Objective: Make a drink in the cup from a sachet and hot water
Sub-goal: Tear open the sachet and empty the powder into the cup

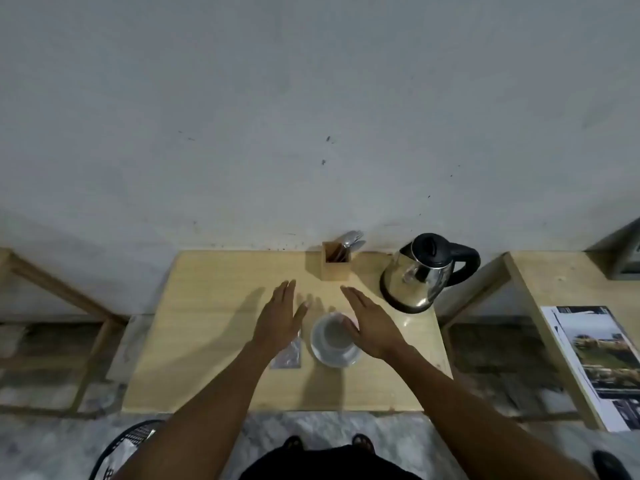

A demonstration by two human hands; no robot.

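A white cup (331, 332) stands on a white saucer (337, 359) in the middle of a small wooden table (214, 327). A silvery sachet (289, 355) lies flat just left of the saucer, partly hidden under my left wrist. My left hand (278, 318) hovers flat and open above the table, left of the cup. On the cup's right side my right hand (372, 322) is held open with its fingers together, its edge covering part of the rim. Neither hand holds anything. A steel kettle (420, 275) with a black lid and handle stands at the back right.
A wooden holder with spoons (336, 259) stands at the table's back edge against the grey wall. Another wooden table (554, 271) to the right carries a printed sheet (595, 365). A wooden frame (69, 299) is at the left. A fan guard (128, 445) sits on the floor.
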